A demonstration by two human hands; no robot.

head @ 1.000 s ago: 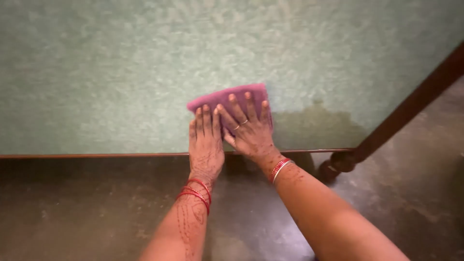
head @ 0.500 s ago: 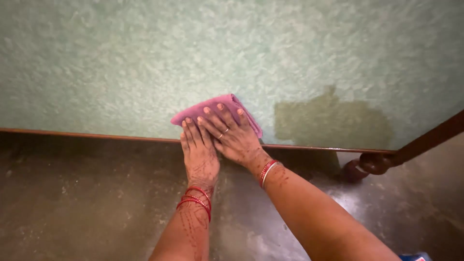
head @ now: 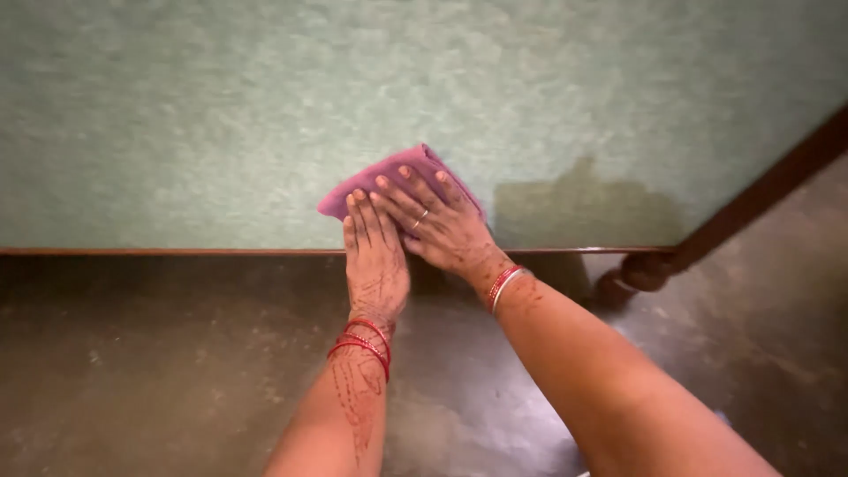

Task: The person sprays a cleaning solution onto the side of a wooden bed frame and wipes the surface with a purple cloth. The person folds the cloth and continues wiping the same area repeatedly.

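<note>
Pressing down with both palms, you have a folded pink cloth [head: 389, 177] pinned flat against the mottled green tabletop [head: 221, 115], close to the near edge. Your right hand [head: 437, 230] lies spread over the cloth with its fingers [head: 402, 190] fanned out toward the upper left; nothing is curled or pinched, so the hand is open and flat and simply bears on the fabric rather than clutching it. A thin ring shows on one of those fingers. Your left hand [head: 375, 261] sits just beside it, also flat and open, fingers straight and together, their tips resting on the lower left part of the cloth while the heel of the hand overhangs the wooden edge strip [head: 159, 252] of the table. The two hands touch, with the right one slightly overlapping the left at the knuckles. Red bangles [head: 360, 340] ring your left wrist, and red and pale bangles [head: 503, 287] ring the right.

To the right of the cloth a darker, damp-looking patch [head: 583, 208] marks the tabletop. A turned dark wooden leg [head: 640, 274] shows under the table's right corner, and below it all lies a dull grey-brown floor [head: 159, 371].
</note>
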